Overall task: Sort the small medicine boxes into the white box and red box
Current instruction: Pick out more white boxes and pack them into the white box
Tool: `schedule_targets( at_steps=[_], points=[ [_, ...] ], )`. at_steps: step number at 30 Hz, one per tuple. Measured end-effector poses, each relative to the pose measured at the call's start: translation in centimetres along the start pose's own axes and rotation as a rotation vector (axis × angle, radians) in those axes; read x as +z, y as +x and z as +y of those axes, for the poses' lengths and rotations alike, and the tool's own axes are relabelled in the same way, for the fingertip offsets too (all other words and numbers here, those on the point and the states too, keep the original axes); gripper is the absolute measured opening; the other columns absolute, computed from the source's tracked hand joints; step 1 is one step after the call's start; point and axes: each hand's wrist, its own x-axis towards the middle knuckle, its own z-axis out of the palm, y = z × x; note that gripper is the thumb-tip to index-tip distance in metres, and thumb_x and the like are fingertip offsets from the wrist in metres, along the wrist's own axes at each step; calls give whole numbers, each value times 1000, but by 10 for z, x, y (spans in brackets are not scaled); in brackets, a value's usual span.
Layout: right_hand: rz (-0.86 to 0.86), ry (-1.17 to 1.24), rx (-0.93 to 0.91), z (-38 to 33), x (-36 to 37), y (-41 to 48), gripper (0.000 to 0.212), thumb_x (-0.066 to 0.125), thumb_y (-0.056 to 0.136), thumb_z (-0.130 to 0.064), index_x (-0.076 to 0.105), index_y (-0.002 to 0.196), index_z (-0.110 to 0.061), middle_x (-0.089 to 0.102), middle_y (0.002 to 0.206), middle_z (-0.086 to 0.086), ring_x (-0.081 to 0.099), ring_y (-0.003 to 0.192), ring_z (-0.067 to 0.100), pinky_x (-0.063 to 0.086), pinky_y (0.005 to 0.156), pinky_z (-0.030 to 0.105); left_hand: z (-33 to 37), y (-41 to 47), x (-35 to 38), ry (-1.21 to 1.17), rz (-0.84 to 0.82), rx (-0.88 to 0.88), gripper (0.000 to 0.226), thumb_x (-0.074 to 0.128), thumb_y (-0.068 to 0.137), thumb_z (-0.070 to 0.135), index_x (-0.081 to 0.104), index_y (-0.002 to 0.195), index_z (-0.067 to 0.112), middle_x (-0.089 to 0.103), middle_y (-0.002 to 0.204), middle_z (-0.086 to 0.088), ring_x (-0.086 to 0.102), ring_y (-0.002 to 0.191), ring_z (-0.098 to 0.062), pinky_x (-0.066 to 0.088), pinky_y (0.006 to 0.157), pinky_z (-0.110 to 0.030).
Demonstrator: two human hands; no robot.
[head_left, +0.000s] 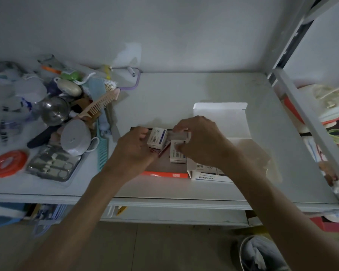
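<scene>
Head view: left hand (134,147) fingers grip a small white cardboard medicine box (157,138) over the shallow red box (164,174). Right hand (201,141) pinches another; the white box (209,176) adjoins. Lower each flat, label up.

A pale desk (184,90) is carrying a heap of clutter at nine o'clock: a pink comb (98,105) is leaning across a shiny metal bowl (54,111), and a grey tape roll (75,136) is lying just below them. A manicure set (53,166) is sitting beside an orange lid (8,163) at eight o'clock. A metal shelf frame (309,122) is rising at three o'clock.
</scene>
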Motion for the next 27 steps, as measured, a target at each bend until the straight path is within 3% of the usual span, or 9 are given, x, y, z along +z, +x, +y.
schedule_targets(
  at_steps=[3,4,7,10,12,17,21,24,27],
  points=[
    [-194,-263,-30,-6,12,6,38,68,72,-20,59,109,-18,56,103,4,41,110,25,22,84,33,0,9,12,91,48,42,37,74,72,38,60,102,21,67,96,4,63,89,-15,54,73,-28],
    [-176,-312,-50,-6,18,8,35,65,71,-19,58,105,-18,55,97,3,43,107,25,22,84,34,1,11,15,160,56,40,40,69,74,45,59,105,21,67,100,1,63,94,-20,54,76,-35],
    [-76,-288,-110,-3,28,8,33,61,67,-19,59,99,-22,53,84,-3,52,96,22,20,81,34,9,15,18,349,90,19,40,62,80,41,55,111,17,63,108,-4,60,103,-26,50,77,-38],
    [-14,-93,-136,0,19,0,42,72,61,-18,62,102,-24,57,89,-4,59,89,19,37,88,33,12,17,17,345,94,34,44,67,74,40,55,110,18,62,108,-4,61,102,-26,53,79,-39],
    [71,85,-142,-2,5,-13,50,79,60,-15,62,106,-24,62,98,-2,61,87,16,48,77,23,11,16,12,272,97,27,45,69,72,39,53,110,22,64,107,-1,63,100,-23,56,78,-42],
    [236,118,-189,-1,-30,-59,54,82,65,-22,57,112,-25,57,104,-8,53,88,2,45,75,5,12,2,-3,156,169,125,50,73,76,30,49,119,26,68,110,4,64,96,-15,58,73,-39],
    [309,92,-163,9,-45,-80,58,83,66,-28,51,113,-36,51,106,-19,53,91,-5,52,71,9,27,-11,-13,92,155,268,52,75,76,30,50,122,26,67,108,0,61,95,-15,59,71,-38],
    [330,108,-144,17,-51,-87,59,83,66,-27,51,115,-34,48,104,-19,50,91,-8,43,70,-6,43,-16,-14,43,103,332,54,70,74,37,51,124,29,65,112,0,60,99,-13,58,71,-35],
    [337,112,-123,23,-55,-92,60,81,66,-29,53,118,-30,47,105,-19,51,89,-8,39,68,-8,57,-16,-10,20,28,362,53,74,75,33,52,123,32,62,112,3,59,100,-8,54,74,-24]
  ],
)
